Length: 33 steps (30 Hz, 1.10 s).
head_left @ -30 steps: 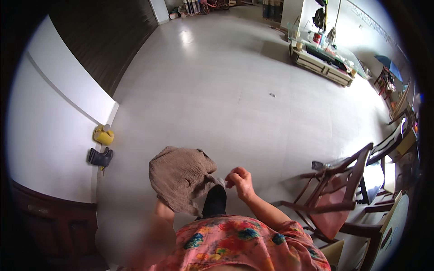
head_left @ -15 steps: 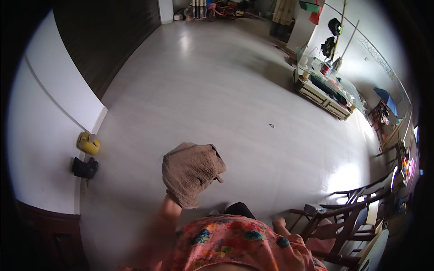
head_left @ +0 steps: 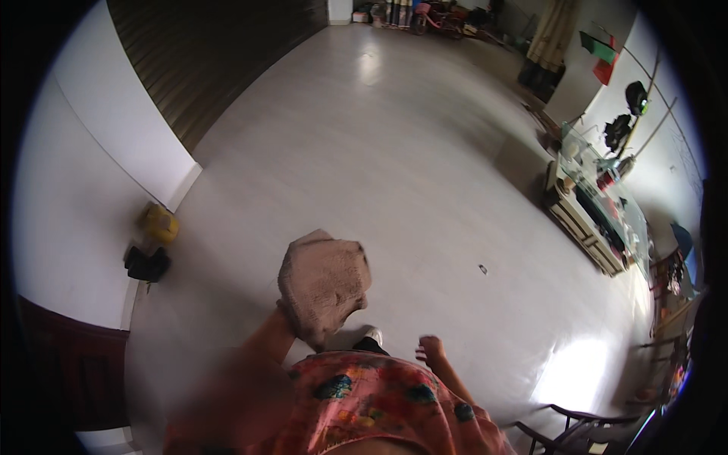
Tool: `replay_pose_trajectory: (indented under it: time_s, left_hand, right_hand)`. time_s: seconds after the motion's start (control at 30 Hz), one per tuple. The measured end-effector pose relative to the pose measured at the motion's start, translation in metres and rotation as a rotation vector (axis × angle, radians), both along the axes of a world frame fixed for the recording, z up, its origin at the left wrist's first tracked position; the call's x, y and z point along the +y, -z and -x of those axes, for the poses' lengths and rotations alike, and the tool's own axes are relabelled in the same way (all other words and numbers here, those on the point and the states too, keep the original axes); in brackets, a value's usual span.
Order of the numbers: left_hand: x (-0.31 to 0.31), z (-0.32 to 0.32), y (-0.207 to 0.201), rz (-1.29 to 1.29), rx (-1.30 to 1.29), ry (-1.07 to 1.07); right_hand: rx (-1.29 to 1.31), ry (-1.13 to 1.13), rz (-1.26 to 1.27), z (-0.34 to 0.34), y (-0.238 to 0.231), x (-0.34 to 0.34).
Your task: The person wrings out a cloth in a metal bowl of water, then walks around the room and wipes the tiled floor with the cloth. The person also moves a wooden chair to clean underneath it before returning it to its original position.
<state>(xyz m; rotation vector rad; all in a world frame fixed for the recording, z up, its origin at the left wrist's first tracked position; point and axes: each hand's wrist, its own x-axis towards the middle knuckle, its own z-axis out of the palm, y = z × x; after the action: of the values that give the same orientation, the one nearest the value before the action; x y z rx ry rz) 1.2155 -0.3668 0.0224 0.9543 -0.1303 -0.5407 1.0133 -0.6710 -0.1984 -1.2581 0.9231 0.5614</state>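
Holding a brown cloth (head_left: 324,284) above the floor (head_left: 356,167) on the left hand (head_left: 285,315), out in front of a flowered shirt (head_left: 364,394) and nearer the floor's left edge than its right. Draped right over that hand, hiding it almost to the wrist, so cannot tell whether gripping or spread beneath. Carrying the right hand (head_left: 430,349) low, apart from the cloth, with fingers (head_left: 422,351) loosely bent and a little apart. Showing one pale shoe (head_left: 374,334) between the two hands, just past the hem. Can see farther out a small scrap (head_left: 483,269) on the floor, then a low cabinet (head_left: 588,224) by the floor's right edge, with a red tin (head_left: 607,179) upon it. Facing, along the floor's left edge, blurred dark boots (head_left: 148,263) just beside a yellow can (head_left: 161,225), both close to the wall (head_left: 98,182). Can make out a dark chair (head_left: 576,432) toward the floor's near right corner
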Motion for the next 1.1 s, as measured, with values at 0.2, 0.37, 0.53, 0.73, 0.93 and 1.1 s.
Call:
replay_pose_trajectory:
  time_s: [0.2,0.37,0.53,0.73,0.93,1.1]
  left_hand:
    - [-0.049,-0.082,-0.007,0.15,0.123,0.003]
    - [-0.078,-0.157,0.017,0.304,0.256,0.057]
    - [-0.099,-0.268,0.021,0.445,0.319,0.139]
    - [-0.144,-0.393,0.007,0.587,0.385,0.237]
    - [-0.186,-0.505,0.037,0.21,-0.058,0.238]
    - [-0.252,-0.572,0.013,-0.023,-0.103,0.228]
  right_hand:
    - [-0.144,-0.072,-0.387,-0.217,-0.104,0.041]
    - [-0.789,-0.132,-0.686,-0.335,-0.102,0.075]
    - [-0.625,0.174,-0.892,-0.416,-0.154,0.036]
    - [-0.515,0.401,-0.771,-0.48,-0.174,-0.053]
    - [-0.68,0.362,-0.624,-0.543,-0.181,-0.126]
    - [-0.624,0.517,-0.51,-0.619,-0.143,-0.199]
